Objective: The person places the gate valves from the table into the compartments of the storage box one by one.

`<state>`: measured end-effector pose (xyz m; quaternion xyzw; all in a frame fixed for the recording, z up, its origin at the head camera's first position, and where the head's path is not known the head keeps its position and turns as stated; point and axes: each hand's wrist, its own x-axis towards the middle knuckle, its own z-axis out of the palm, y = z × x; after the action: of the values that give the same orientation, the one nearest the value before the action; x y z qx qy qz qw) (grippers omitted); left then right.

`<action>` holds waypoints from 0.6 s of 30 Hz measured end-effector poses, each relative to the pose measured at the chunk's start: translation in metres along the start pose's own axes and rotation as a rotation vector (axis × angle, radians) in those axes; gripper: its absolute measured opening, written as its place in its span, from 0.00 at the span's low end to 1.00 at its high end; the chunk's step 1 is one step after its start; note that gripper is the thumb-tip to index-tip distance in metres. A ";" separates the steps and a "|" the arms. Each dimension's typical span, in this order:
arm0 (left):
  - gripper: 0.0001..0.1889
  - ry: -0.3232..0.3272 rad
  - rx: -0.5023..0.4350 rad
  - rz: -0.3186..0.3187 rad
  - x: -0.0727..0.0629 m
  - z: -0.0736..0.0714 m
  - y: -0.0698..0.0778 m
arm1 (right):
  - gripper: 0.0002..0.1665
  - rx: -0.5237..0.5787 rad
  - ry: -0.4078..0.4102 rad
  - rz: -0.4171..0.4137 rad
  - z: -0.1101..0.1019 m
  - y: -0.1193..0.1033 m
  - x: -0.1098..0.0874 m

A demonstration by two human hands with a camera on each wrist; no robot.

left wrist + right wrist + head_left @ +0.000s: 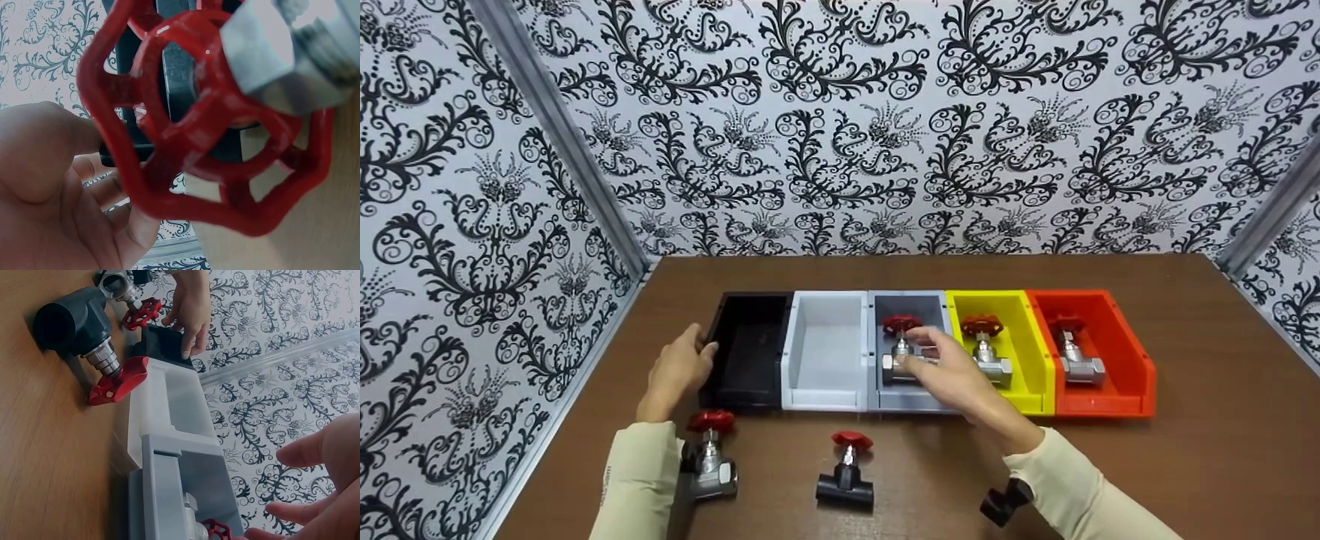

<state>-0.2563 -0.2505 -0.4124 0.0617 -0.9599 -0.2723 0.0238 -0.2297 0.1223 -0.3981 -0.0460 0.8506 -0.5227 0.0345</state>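
Observation:
My left hand (679, 367) is at the outer left side of the black bin (746, 352), its fingers loosely bent by the rim. In the right wrist view, the fingertips of that left hand (194, 318) are right at the bin's edge. My right hand (952, 375) reaches over the grey bin (910, 302), thumb and fingers spread apart. Beneath it in that bin stands a metal valve (901, 349) with a red handwheel, partly hidden by the hand. The red handwheel (197, 129) of another valve fills the left wrist view, in front of the left hand.
A white bin (829, 352) sits between the black and grey bins. The yellow bin (1012, 315) and the orange bin (1125, 360) each contain a red-wheeled metal valve. In front stand a metal valve (712, 469), a black-bodied valve (846, 480) and a partly hidden black piece (1001, 506). Patterned walls enclose the table.

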 end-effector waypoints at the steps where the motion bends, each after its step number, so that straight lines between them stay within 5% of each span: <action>1: 0.12 -0.001 0.000 0.000 0.000 0.000 0.000 | 0.26 0.009 0.006 -0.008 -0.002 -0.001 0.000; 18: 0.10 -0.010 0.012 -0.011 0.003 0.000 -0.002 | 0.21 -0.010 0.079 -0.053 -0.056 0.010 -0.009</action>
<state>-0.2586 -0.2526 -0.4132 0.0659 -0.9612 -0.2672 0.0169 -0.2274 0.1778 -0.3815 -0.0481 0.8523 -0.5206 -0.0133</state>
